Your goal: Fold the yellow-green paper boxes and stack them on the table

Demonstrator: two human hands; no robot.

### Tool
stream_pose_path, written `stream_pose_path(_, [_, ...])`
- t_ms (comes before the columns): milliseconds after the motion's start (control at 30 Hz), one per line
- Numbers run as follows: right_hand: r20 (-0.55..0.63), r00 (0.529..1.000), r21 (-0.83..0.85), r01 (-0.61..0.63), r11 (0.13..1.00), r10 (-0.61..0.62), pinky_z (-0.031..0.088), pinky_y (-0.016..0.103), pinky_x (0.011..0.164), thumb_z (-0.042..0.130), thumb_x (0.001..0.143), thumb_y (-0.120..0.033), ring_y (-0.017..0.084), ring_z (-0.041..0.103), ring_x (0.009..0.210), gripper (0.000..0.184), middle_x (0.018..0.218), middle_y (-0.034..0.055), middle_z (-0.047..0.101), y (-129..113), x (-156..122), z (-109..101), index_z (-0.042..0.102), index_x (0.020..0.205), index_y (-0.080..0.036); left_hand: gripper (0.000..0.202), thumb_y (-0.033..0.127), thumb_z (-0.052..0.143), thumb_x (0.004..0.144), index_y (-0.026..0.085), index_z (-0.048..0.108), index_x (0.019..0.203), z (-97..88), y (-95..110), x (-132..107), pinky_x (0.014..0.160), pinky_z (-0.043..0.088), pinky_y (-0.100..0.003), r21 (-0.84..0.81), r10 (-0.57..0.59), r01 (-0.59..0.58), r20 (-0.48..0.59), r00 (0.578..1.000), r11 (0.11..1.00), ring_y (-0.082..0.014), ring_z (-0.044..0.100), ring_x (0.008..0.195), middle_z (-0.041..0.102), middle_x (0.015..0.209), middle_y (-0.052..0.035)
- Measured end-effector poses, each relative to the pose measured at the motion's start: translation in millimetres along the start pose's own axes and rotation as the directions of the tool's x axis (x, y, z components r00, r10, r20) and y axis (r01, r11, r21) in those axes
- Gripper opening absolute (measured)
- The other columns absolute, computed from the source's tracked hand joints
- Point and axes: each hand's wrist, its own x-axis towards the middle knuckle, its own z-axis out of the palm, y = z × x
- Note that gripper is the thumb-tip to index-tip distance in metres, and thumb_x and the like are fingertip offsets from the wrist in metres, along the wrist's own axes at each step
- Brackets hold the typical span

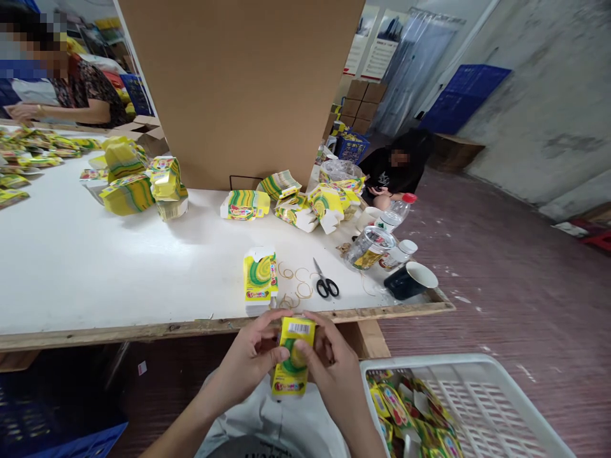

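A small yellow and green printed carton (293,359) with a barcode at its top end is held between both my hands, just below the table's front edge. My left hand (255,350) grips its left side, thumb on the front face. My right hand (329,356) closes on its right side, its thumb also pressed to the front. On the table just beyond lies a matching carton (260,277) with white flaps. Beside that are loose rubber bands (289,272) and black-handled scissors (327,286).
Stacks of flat cartons (126,191) and more cartons (245,205) lie along a tall cardboard sheet (238,89). A dark mug (405,283), jar (370,248) and bottles stand at the table's right corner. A white basket (501,375) holds packets at lower right. Two people sit beyond.
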Motion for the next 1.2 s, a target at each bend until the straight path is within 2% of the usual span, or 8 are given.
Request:
stream_pose_path(100, [-0.017,0.998,0.084,0.056,0.995,-0.055,0.054,0.033,0.082,0.059,0.091,-0.032,0.023,0.067,0.097,0.026,0.109,0.0086,0.072,-3,-2,-10,0.069,0.114,-0.024,0.046,0.028,0.068,0.085,0.023,0.058,0.130,6.5,-2,-2,0.093,0.052,-0.037,0.083,0.061,-0.065,0.047,0.997,0.994,-0.0270,0.066,0.111,0.068,0.126,-0.0123])
stream_pose_path(200, [-0.026,0.995,-0.112,0.091,0.990,-0.095,0.053,0.039,0.079,0.056,0.093,-0.035,0.027,0.068,0.093,0.025,0.104,0.0085,0.074,5,-11,-48,0.073,0.109,-0.028,0.040,0.028,0.062,0.088,0.025,0.060,0.128,1.7,1,0,0.102,0.049,-0.043,0.301,0.132,-0.124,-0.006,0.991,0.946,-0.0293,0.060,0.123,0.063,0.135,-0.0125])
stream_pose_path(367, [-0.250,0.949,-0.695,-0.037,0.718,-0.192,0.043,0.058,0.077,0.053,0.083,-0.063,0.038,0.062,0.079,0.048,0.087,0.0167,0.069,35,-25,-116,0.079,0.093,-0.025,0.059,0.027,0.063,0.087,0.023,0.045,0.143,-36.8,1,16,0.120,0.008,-0.061,0.853,0.404,-0.096,-0.141,0.904,0.512,-0.0312,0.026,0.148,0.043,0.153,-0.0121])
stream_pose_path(567, [-0.134,0.987,-0.052,-0.098,0.994,0.091,0.050,0.040,0.073,0.064,0.082,-0.050,0.027,0.064,0.079,0.033,0.092,0.0112,0.075,32,10,-24,0.077,0.094,-0.022,0.057,0.021,0.054,0.091,0.022,0.039,0.146,-42.1,-16,21,0.122,0.004,-0.057,0.927,0.322,-0.163,0.049,0.946,0.337,-0.0247,0.038,0.143,0.047,0.151,-0.0115])
stream_pose_path(767, [-0.135,0.984,0.117,-0.103,0.988,0.119,0.047,0.029,0.060,0.062,0.083,-0.042,0.016,0.053,0.058,0.030,0.085,0.0065,0.073,23,65,69,0.074,0.093,-0.016,0.056,0.014,0.055,0.087,0.023,0.046,0.141,-39.1,-13,20,0.122,0.017,-0.055,0.876,0.306,-0.178,0.037,0.951,0.449,-0.0247,0.044,0.139,0.052,0.146,-0.0101])
stream_pose_path(900, [-0.179,0.972,0.181,-0.122,0.976,0.154,0.044,0.028,0.057,0.064,0.081,-0.039,0.014,0.049,0.056,0.023,0.075,0.0034,0.066,20,70,74,0.067,0.082,-0.016,0.043,0.017,0.058,0.086,0.024,0.060,0.128,-39.5,-10,18,0.120,0.026,-0.052,0.772,0.351,-0.171,-0.072,0.934,0.613,-0.0264,0.054,0.131,0.065,0.134,-0.0080])
stream_pose_path(1067, [-0.079,0.986,0.297,-0.117,0.948,0.147,0.052,0.030,0.066,0.056,0.089,-0.041,0.018,0.064,0.069,0.025,0.078,0.0051,0.070,8,42,56,0.063,0.088,-0.017,0.039,0.034,0.062,0.088,0.022,0.060,0.125,-29.5,-2,13,0.109,0.043,-0.043,0.433,0.430,-0.225,-0.468,0.772,0.873,-0.0278,0.055,0.127,0.064,0.132,-0.0102])
stream_pose_path(1200, [-0.092,0.991,0.203,-0.076,0.976,0.096,0.053,0.038,0.078,0.063,0.086,-0.033,0.025,0.066,0.092,0.024,0.101,0.0107,0.072,0,20,41,0.064,0.104,-0.018,0.038,0.042,0.064,0.086,0.017,0.067,0.115,-21.0,4,16,0.097,0.051,-0.040,0.187,0.175,-0.121,-0.307,0.936,0.975,-0.0298,0.063,0.112,0.072,0.117,-0.0114])
